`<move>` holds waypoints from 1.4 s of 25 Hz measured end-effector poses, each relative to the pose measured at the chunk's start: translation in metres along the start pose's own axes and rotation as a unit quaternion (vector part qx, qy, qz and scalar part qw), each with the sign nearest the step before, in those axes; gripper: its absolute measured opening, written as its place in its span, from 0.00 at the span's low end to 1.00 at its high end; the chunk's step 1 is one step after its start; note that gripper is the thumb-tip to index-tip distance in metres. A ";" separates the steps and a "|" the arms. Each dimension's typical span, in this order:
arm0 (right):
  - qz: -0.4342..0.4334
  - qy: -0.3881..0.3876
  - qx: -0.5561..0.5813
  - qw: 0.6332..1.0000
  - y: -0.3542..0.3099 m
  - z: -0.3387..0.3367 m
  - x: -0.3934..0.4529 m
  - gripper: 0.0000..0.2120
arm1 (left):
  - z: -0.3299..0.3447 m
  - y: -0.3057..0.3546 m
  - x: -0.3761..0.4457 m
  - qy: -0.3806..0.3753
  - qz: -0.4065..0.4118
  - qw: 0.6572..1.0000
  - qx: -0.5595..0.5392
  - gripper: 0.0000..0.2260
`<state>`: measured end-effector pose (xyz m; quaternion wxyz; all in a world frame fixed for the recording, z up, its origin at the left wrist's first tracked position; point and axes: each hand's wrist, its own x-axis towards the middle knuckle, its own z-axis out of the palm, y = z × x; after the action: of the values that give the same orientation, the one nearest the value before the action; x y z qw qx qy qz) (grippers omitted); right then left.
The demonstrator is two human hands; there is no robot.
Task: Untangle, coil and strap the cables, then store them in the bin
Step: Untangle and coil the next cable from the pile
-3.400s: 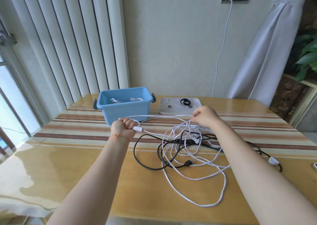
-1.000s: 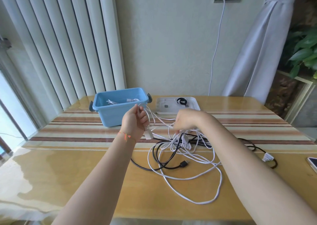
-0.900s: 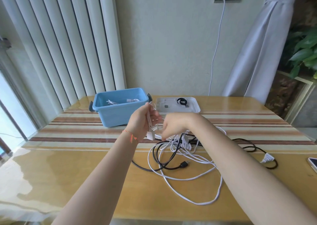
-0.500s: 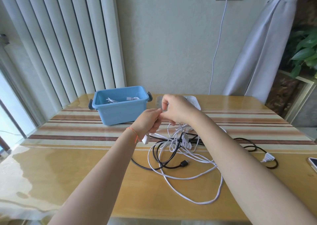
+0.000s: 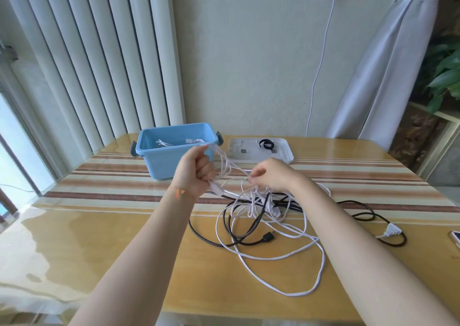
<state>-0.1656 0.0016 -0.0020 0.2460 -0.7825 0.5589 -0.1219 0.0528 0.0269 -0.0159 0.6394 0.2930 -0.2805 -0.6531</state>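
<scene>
Left hand (image 5: 196,174) grips white cable (image 5: 273,257) loops, right hand (image 5: 270,175) pinches a strand, above the tangle mid-bench (image 5: 124,263)

A light blue bin (image 5: 174,161) with grey handles stands on a glossy honey-yellow bench (image 5: 119,251) crossed by cream and reddish-brown stripes. White cable (image 5: 273,257) tangles with black cable (image 5: 358,216) beside a white tray (image 5: 286,154). An orange thread bracelet (image 5: 178,191) circles the left wrist.
</scene>
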 end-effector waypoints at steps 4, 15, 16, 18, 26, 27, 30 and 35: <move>0.042 0.034 -0.036 0.998 0.029 0.005 0.001 0.04 | 0.002 0.007 0.004 0.024 0.007 0.997 -0.067 0.21; 0.021 0.118 0.071 0.990 0.003 0.036 0.012 0.07 | 0.012 0.005 -0.004 -0.043 -0.081 0.996 -0.011 0.26; 0.020 0.112 0.063 0.991 0.002 0.037 0.013 0.05 | 0.010 0.005 -0.004 -0.040 -0.081 0.996 -0.012 0.25; 0.019 0.099 0.022 0.995 -0.001 0.037 0.013 0.01 | 0.009 0.004 -0.004 -0.031 -0.079 0.996 -0.001 0.25; -0.062 0.262 0.159 0.950 -0.073 -0.078 0.014 0.06 | 0.038 0.008 0.012 0.000 -0.045 0.970 0.239 0.19; -0.041 0.209 0.091 0.973 -0.077 -0.086 0.013 0.06 | 0.043 0.011 0.013 -0.009 -0.049 0.971 0.233 0.19; 0.098 0.080 -0.202 0.971 -0.068 -0.080 0.002 0.06 | 0.051 0.021 0.005 -0.045 -0.075 0.984 0.155 0.17; 0.185 0.090 -0.210 0.956 -0.043 -0.055 -0.012 0.09 | 0.033 0.019 -0.003 -0.014 -0.107 0.994 -0.008 0.18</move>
<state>-0.1600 0.0097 0.0680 0.0429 -0.6850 0.7269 -0.0235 0.0408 0.0290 0.0199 0.5644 0.3069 -0.2515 -0.7239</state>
